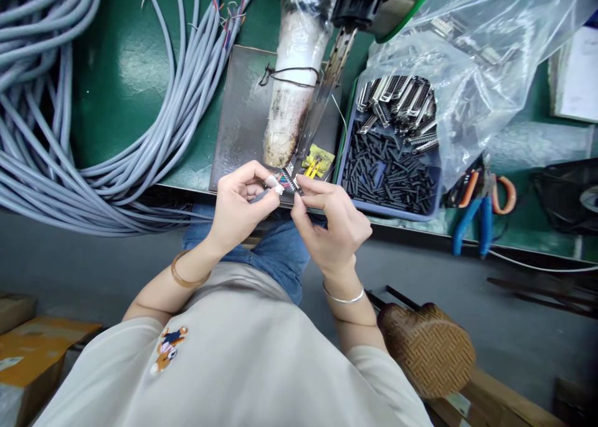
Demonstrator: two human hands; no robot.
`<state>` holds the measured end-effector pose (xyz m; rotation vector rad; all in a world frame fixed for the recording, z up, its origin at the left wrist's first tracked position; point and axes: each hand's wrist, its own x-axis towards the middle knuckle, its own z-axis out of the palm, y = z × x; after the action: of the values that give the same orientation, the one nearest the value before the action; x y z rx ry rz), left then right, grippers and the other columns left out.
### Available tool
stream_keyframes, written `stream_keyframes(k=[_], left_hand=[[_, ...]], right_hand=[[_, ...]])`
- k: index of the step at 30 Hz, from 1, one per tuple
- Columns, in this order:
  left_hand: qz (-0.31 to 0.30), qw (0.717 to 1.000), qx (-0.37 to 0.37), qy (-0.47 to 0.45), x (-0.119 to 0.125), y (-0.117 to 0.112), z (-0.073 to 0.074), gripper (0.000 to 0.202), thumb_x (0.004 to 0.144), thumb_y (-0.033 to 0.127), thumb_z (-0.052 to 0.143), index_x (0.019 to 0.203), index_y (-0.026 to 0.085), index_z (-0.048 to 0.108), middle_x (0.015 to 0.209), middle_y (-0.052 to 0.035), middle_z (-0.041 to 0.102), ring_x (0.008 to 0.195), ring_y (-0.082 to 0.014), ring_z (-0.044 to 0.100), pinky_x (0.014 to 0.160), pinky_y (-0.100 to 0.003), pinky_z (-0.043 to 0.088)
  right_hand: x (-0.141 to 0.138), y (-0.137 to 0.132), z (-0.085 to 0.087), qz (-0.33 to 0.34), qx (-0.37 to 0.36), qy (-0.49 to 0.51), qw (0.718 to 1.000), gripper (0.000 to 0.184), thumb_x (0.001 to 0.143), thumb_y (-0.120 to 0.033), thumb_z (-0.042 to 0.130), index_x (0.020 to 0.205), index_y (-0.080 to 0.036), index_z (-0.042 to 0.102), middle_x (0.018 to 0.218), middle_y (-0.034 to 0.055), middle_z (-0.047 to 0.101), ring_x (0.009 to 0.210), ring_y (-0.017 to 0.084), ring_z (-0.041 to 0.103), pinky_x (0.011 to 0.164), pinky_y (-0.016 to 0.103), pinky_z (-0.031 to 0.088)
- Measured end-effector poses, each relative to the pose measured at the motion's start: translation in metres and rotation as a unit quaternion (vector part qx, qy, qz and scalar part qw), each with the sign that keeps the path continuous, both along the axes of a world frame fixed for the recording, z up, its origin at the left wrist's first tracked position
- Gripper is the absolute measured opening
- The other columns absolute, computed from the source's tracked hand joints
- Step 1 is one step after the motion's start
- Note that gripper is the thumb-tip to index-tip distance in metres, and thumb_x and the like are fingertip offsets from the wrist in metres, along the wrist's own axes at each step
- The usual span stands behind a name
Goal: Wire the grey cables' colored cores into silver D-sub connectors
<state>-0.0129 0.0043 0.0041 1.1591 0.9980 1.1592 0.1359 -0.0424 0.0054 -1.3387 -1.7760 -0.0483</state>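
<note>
Bench (126,72) | left hand (238,206): grey cable (260,195), coloured cores | right hand (334,225): maybe connector (294,182)

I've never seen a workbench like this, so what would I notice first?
Right in the middle, the left hand pinches a grey cable end with coloured wires, and the right hand holds a small metal connector against it. A huge bundle of grey cables sweeps across the left of the green table, and a blue tray of black tubes sits to the right.

You sit at a green-topped bench (121,72); grey floor (514,327) below, a woven stool (427,349) near right, cardboard boxes (32,346) near left.
</note>
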Motion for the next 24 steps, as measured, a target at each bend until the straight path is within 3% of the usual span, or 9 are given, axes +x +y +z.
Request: stream_keyframes(k=[12, 24], left_hand=[[0.046, 0.997, 0.042, 0.034, 0.003, -0.0031, 0.0033, 0.015, 0.073, 0.014, 0.073, 0.071, 0.018, 0.059, 0.062, 0.0062, 0.055, 0.044, -0.0014, 0.043, 0.041, -0.015, 0.031], [0.019, 1.0, 0.002, 0.02, 0.0002, -0.0049, 0.0002, 0.017, 0.07, 0.013, 0.075, 0.072, 0.017, 0.058, 0.067, 0.0044, 0.06, 0.046, -0.0017, 0.044, 0.042, -0.014, 0.032]], right_hand=[[-0.0044, 0.0034, 0.0063, -0.011, -0.012, 0.041, 0.999, 0.017, 0.092, -0.012, 0.066, 0.084, -0.025, 0.059, 0.1, 0.0019, 0.081, 0.093, 0.017, 0.078, 0.081, 0.03, 0.063], [0.0003, -0.0021, 0.0066, 0.023, -0.032, 0.029, 0.999, 0.018, 0.089, -0.009, 0.067, 0.087, -0.024, 0.058, 0.105, 0.0037, 0.081, 0.092, 0.016, 0.078, 0.08, 0.026, 0.063]])
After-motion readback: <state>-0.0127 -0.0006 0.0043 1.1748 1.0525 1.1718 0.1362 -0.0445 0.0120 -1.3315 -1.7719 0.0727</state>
